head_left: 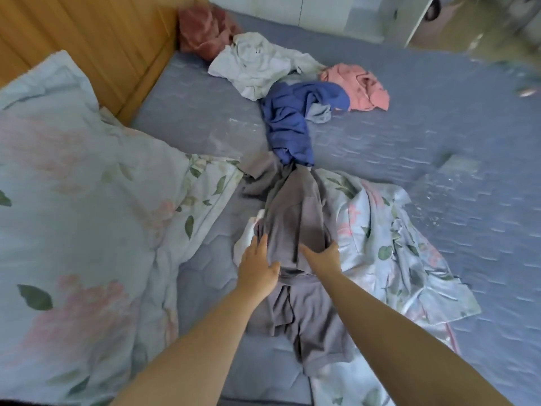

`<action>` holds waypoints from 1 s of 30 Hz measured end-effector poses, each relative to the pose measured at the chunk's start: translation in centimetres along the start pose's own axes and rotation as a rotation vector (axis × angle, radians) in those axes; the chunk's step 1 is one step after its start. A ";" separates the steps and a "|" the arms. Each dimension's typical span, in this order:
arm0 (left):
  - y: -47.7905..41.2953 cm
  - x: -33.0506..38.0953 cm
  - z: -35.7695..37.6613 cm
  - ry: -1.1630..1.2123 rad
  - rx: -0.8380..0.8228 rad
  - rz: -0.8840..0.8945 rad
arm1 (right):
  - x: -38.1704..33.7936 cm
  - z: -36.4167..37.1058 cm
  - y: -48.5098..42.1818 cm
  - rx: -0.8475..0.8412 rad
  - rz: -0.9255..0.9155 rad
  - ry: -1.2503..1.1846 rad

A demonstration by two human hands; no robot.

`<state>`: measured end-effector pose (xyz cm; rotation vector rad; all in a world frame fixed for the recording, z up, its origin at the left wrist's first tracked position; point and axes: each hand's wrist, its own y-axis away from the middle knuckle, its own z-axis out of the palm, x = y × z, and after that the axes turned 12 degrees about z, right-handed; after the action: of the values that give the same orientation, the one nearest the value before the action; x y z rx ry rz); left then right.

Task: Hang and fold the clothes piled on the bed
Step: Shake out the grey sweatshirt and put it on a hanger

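Both hands reach out over the bed (439, 118): the left hand (257, 266) lies with flat, open fingers on the gray garment (295, 218), and the right hand (322, 257) holds the right edge of the same garment with its fingers curled around the cloth. The gray garment lies in the near middle of the bed, between a flowery quilt (73, 200) on the left and a flowery sheet (386, 244) on the right. Farther away lie a blue garment (289, 124), a white garment (257, 64), a pink garment (358, 85) and a dark red garment (202, 27).
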<state>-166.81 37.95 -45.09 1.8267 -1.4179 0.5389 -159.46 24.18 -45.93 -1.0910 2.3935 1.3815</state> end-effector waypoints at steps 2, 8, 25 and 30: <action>-1.6 -0.6 -0.1 0.051 0.008 0.039 | -0.2 0.9 -1.0 0.003 0.026 0.056; -4.0 -1.2 -0.1 0.158 0.014 0.030 | -0.4 0.9 -3.0 0.049 0.100 0.240; -1.0 11.3 -14.3 0.132 -0.133 0.196 | -13.0 -9.3 13.6 0.034 -0.345 0.169; 1.3 15.3 -18.5 0.212 -0.177 0.325 | -15.7 -12.0 18.2 0.053 -0.418 0.121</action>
<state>-161.34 42.31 -22.14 1.3657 -1.5685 0.7226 -157.88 28.00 -19.41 -1.5856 2.0937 1.1304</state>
